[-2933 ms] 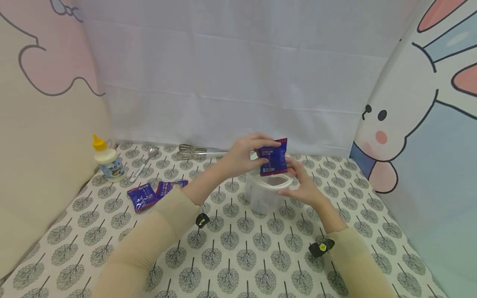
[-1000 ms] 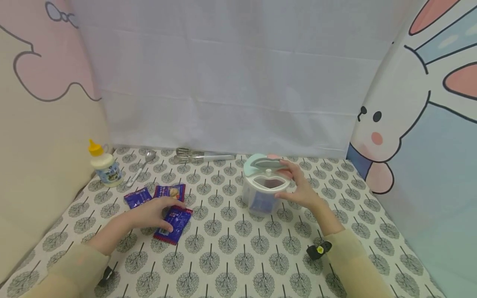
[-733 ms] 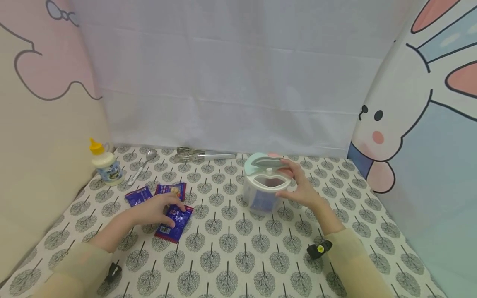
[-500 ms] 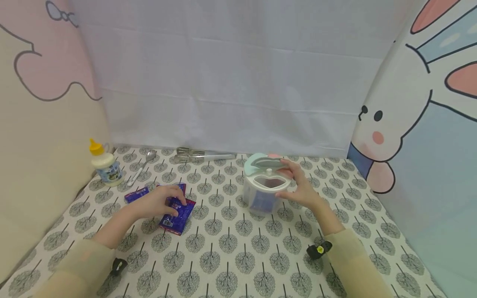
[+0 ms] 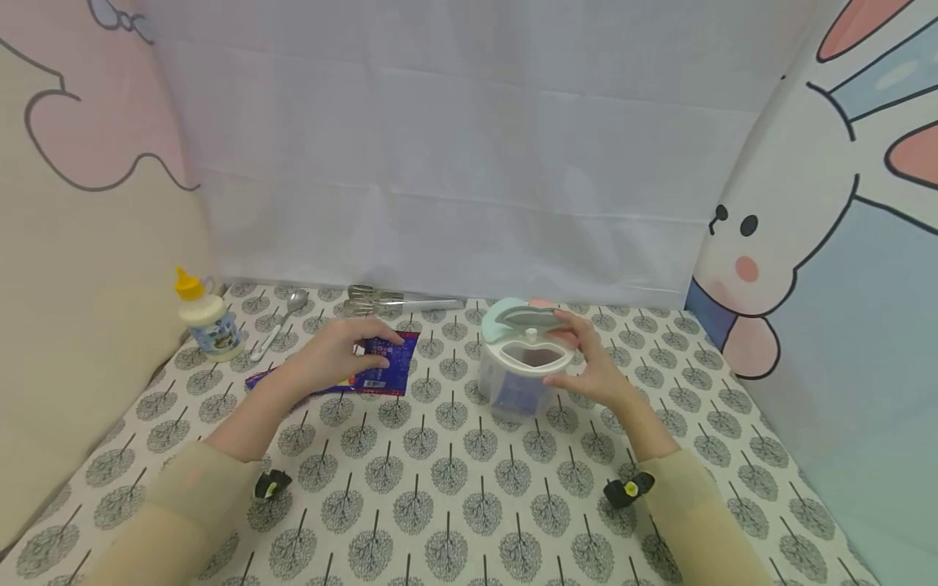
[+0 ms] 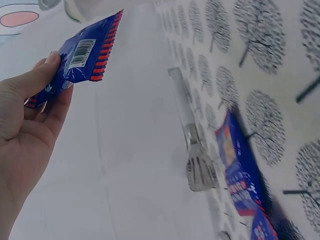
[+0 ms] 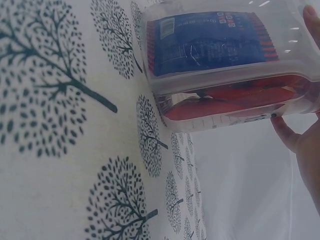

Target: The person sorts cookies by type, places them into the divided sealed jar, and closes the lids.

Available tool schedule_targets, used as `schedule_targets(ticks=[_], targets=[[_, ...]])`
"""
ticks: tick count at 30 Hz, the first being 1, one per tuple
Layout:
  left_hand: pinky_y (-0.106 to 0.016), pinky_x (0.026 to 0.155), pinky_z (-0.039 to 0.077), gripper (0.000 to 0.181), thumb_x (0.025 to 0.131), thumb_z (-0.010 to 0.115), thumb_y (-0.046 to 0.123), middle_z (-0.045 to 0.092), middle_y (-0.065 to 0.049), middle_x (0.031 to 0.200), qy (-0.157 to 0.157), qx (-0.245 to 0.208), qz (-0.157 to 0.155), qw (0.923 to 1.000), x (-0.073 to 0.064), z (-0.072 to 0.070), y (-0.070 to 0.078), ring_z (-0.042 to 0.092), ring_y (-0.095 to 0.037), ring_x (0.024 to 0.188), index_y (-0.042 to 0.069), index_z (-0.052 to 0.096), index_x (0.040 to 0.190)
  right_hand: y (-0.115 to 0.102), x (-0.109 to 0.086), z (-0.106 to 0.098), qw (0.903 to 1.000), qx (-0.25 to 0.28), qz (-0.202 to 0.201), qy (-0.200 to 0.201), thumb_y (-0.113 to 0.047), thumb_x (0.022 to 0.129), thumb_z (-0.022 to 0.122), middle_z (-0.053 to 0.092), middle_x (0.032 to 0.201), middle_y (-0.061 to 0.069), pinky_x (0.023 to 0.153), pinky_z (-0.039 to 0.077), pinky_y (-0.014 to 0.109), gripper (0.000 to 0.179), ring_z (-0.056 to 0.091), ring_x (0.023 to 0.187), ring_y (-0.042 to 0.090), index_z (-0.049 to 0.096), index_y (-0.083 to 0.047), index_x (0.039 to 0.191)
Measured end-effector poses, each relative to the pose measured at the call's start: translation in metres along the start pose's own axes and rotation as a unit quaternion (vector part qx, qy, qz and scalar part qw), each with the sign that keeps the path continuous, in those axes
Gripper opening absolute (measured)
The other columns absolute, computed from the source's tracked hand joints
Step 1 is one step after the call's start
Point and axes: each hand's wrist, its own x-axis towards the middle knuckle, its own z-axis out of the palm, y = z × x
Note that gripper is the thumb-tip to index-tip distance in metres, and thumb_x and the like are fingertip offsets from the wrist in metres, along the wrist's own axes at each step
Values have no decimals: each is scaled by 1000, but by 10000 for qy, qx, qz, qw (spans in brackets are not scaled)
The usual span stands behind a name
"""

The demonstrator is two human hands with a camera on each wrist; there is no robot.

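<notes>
My left hand (image 5: 340,354) pinches a blue snack packet (image 5: 401,366) with red crimped ends between thumb and fingers. In the left wrist view the packet (image 6: 85,52) is raised above the table, its barcode showing. My right hand (image 5: 597,374) grips the clear storage container (image 5: 489,382), thumb at the white rim and fingers by the raised lid flap (image 5: 538,318). One opening in its top is uncovered. Through the wall in the right wrist view, a blue packet (image 7: 210,45) stands in one compartment and red-wrapped contents (image 7: 240,97) lie in another.
Beyond my left forearm lie more blue packets (image 6: 240,170), partly hidden in the head view. A yellow-capped bottle (image 5: 212,325) and a spoon (image 5: 278,325) are at the back left. Metal utensils with slotted heads (image 5: 406,303) lie along the back wall.
A packet went from my left hand into the container. The left hand then took another packet from the left pile and moved it up and rightward. The right hand stayed at the container.
</notes>
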Motion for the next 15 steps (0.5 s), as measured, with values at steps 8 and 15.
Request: schedule_targets(ticks=[8,15], targets=[[-25,79,54,40,81,75,16,63,3,120,808,-392,554,9944,31,-3,39,60,-12,99,19,63,119,-2,-1,1,9999,-38,120,27,8,58,78,46,127,27,105,23,67,95,48,118,17,26,6,138],[-22,76,55,45,79,73,2,61,-8,122,1285,-1225,1161,9772,62,5,67,62,-18,99,9,61,121,-7,-1,0,9975,-102,693,-95,5,64,79,38,136,26,105,23,67,95,41,124,40,25,1,142]])
